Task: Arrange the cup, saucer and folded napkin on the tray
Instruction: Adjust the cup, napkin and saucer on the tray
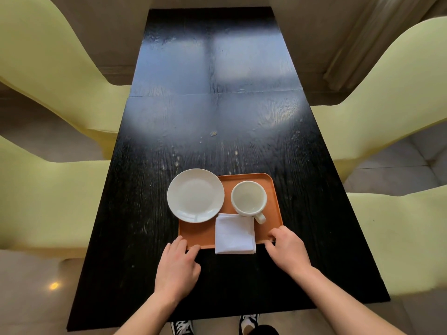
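An orange tray (200, 232) lies on the black table. A white saucer (195, 195) rests on its left side and overhangs the tray's left edge. A white cup (249, 198) stands upright on the right side, its handle pointing toward me. A folded white napkin (235, 233) lies on the near middle and overhangs the near edge. My left hand (179, 264) grips the tray's near left corner. My right hand (289, 250) grips the near right corner.
The long black table (212, 117) stretches away from me. Pale yellow chairs stand on both sides, such as the one at far left (60, 68) and the one at far right (387, 93). My shoes (182, 327) show below the table's near edge.
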